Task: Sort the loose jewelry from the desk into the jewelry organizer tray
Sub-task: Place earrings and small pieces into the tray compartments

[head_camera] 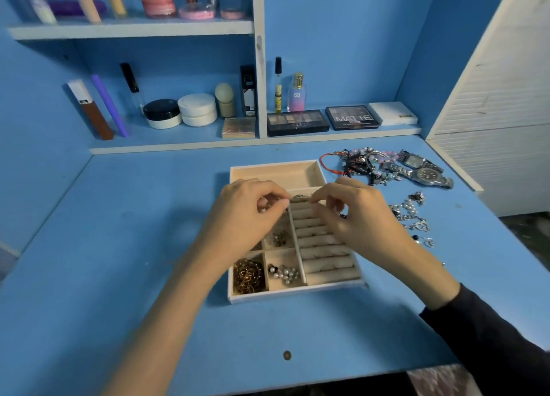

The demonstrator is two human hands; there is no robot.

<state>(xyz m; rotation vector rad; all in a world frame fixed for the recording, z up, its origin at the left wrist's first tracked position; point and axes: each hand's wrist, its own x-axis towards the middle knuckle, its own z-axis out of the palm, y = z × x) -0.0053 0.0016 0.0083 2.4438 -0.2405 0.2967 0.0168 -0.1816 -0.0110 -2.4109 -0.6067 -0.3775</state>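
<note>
A beige jewelry organizer tray (297, 293) sits in the middle of the blue desk. My left hand (247, 214) and my right hand (357, 214) hover over its ring rolls and together pinch a small metallic jewelry piece (299, 199) between their fingertips. Small compartments hold a gold chain (248, 276), pearl pieces (284, 273) and dark studs (279, 238). Loose jewelry lies right of the tray: a tangle of bracelets (360, 163), watches (422, 169) and pearl and silver pieces (412, 217).
A low shelf behind the desk carries makeup palettes (297, 122), jars (197, 109), tubes and a perfume bottle (296, 93). A white slatted panel (500, 98) stands at the right. A small brown round spot (287, 355) marks the desk near its front edge.
</note>
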